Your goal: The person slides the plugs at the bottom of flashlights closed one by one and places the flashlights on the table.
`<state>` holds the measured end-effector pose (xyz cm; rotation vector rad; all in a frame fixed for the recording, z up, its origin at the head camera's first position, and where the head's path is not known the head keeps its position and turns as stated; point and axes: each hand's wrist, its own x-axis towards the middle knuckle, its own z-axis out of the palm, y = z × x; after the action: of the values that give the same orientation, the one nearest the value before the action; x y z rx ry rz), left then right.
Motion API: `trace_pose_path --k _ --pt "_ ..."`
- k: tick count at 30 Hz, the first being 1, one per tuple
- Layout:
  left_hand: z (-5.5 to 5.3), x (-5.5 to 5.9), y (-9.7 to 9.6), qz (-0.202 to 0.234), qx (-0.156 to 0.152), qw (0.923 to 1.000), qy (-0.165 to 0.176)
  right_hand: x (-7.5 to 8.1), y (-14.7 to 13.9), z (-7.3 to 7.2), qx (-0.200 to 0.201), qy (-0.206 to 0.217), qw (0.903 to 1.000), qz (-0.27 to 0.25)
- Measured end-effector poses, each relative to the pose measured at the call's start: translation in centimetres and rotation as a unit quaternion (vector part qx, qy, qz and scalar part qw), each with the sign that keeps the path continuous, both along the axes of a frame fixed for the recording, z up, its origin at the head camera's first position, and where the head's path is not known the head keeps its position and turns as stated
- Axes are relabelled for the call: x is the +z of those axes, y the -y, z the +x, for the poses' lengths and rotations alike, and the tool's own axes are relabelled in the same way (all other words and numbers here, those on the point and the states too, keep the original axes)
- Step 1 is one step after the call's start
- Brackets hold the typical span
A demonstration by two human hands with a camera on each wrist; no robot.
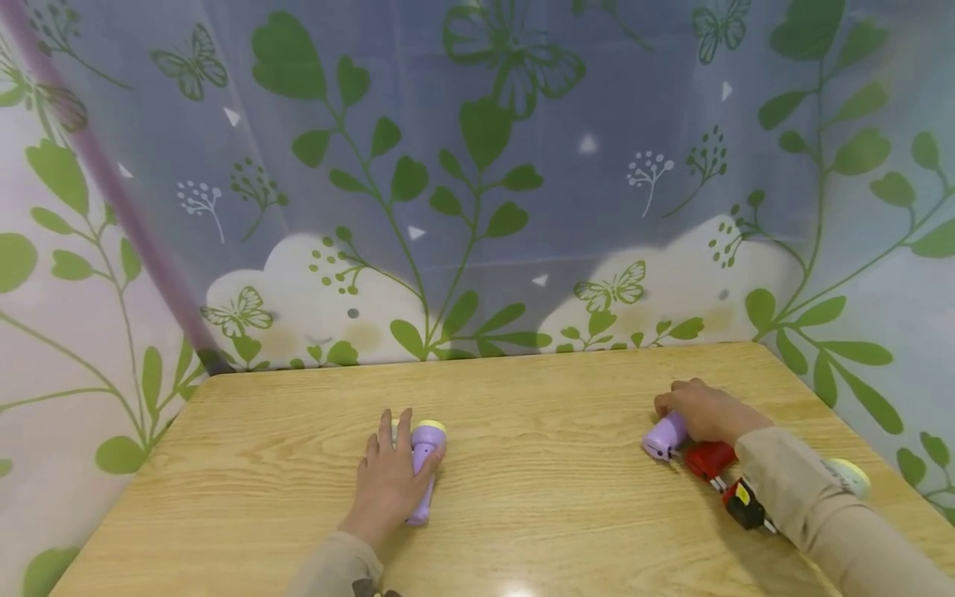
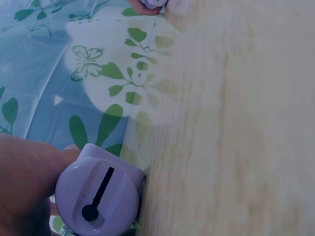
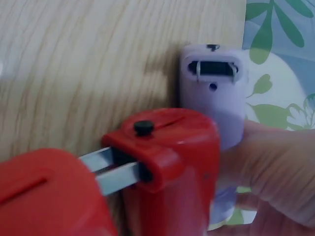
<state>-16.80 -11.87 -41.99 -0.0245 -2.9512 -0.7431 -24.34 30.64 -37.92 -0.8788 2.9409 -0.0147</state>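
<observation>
My left hand [image 1: 388, 477] lies over a purple flashlight [image 1: 427, 444] with a yellow rim, its thumb across the body and its other fingers fairly straight. Beside that flashlight, a pale lens partly shows under the fingers. The left wrist view catches the flashlight's end [image 2: 98, 196], with a black slider in a slot. On the right, my right hand [image 1: 709, 410] grips another purple flashlight [image 1: 664, 437], whose slotted plug end [image 3: 214, 93] faces the right wrist camera. Touching or close to that hand is a red flashlight [image 3: 172, 191] with metal prongs folded out.
A second red body [image 3: 49, 196] lies close by, and a black and red piece with a yellow label [image 1: 744, 503] is near the right sleeve. Past the sleeve shows a yellow-rimmed lens [image 1: 850, 477]. A leaf-patterned curtain [image 1: 477, 274] borders the wooden table [image 1: 537, 497].
</observation>
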Motion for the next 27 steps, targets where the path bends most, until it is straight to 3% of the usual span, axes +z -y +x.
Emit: trace_pose_path --k 11,20,27 --pt "0.1 0.3 0.0 0.009 0.007 0.9998 0.015 -1.7 -0.3 -0.4 0.037 -0.073 0.9958 -0.042" --pt "0.2 0.9 0.3 0.018 0.009 0.9996 0.021 -2.2 0.9 -0.5 0.098 -0.162 0.9761 -0.107" --pt "0.2 1.4 0.4 0.026 0.013 0.9993 0.023 -1.4 2.9 1.1 0.088 -0.199 0.9611 -0.170"
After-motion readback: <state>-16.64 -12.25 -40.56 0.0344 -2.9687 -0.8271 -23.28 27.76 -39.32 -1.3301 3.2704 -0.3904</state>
